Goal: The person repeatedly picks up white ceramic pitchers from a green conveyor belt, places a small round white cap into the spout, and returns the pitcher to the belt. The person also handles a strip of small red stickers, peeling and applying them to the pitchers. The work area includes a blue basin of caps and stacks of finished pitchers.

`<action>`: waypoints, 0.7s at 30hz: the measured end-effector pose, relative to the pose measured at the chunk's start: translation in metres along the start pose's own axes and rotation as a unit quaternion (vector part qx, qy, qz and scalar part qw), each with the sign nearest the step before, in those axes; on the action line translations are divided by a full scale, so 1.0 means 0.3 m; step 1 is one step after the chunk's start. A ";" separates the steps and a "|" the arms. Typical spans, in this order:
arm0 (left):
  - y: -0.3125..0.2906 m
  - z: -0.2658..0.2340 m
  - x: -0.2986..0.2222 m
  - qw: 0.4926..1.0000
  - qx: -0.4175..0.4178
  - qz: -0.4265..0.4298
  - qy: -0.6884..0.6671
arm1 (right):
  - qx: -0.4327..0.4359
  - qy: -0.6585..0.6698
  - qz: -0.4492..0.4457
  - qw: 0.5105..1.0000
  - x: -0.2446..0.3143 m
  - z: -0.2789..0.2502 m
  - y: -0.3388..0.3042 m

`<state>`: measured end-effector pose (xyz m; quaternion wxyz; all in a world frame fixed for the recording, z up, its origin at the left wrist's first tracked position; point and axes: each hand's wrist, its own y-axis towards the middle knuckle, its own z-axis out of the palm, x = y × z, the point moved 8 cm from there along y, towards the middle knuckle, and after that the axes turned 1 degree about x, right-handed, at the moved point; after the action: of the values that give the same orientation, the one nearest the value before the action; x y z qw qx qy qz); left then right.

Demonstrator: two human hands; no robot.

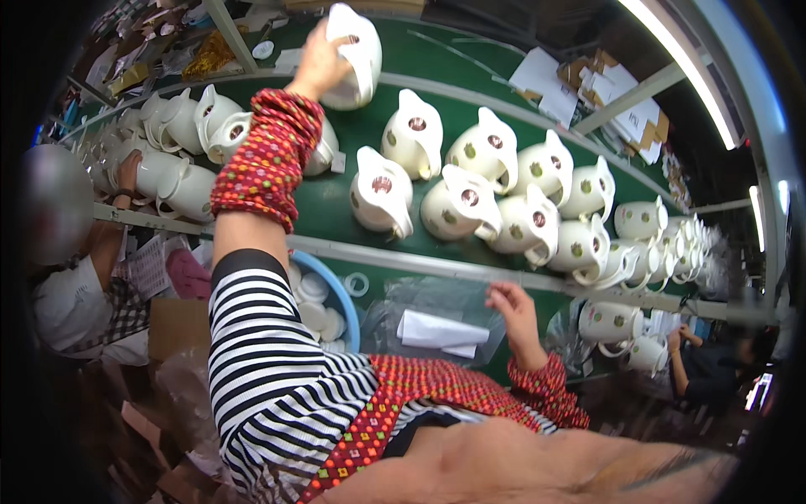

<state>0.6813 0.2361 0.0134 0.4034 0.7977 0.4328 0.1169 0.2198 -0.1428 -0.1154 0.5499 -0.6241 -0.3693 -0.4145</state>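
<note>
You stretch your left hand far forward, gripping a white jug. Your right hand, nearer your body, is loosely open beside a plastic bag.

jugs: creamy white, green and dark red spots | belt: green | sleeve covers: red, colourful dots | shirt: black-and-white stripes | tub: blue | paper: white

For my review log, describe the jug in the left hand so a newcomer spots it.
Find the green work surface. Follow the red sleeve cover up to the left hand. The white jug gripped there is higher in the picture than the other jugs.
</note>
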 end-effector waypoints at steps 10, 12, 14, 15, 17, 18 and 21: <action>-0.384 0.366 -0.083 0.940 0.306 -0.152 -0.006 | -0.025 -0.083 0.043 0.995 -0.198 -0.062 -0.141; -0.389 0.344 -0.047 0.912 0.382 -0.120 0.093 | 0.008 -0.147 0.046 0.988 -0.258 -0.040 -0.148; -0.384 0.254 -0.039 0.927 0.316 -0.141 0.145 | 0.020 -0.368 -0.065 0.927 -0.294 -0.022 -0.143; -0.379 0.175 -0.078 0.963 0.225 -0.114 0.096 | 0.038 -0.439 -0.094 0.892 -0.323 -0.001 -0.146; -0.355 0.000 -0.305 0.987 0.142 -0.078 -0.024 | 0.044 -0.504 -0.095 0.857 -0.378 0.022 -0.156; -0.386 -0.096 -0.420 0.991 0.106 -0.057 -0.060 | 0.052 -0.530 -0.092 0.842 -0.376 0.045 -0.153; -0.608 -0.306 -0.705 0.975 0.132 -0.036 -0.176 | 0.060 -0.605 -0.143 0.781 -0.398 0.103 -0.123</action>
<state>0.3969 0.1746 -0.0286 0.3688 0.8356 0.3952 -0.0981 0.1436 -0.1083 -0.2133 0.1849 -0.6521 -0.7352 -0.0029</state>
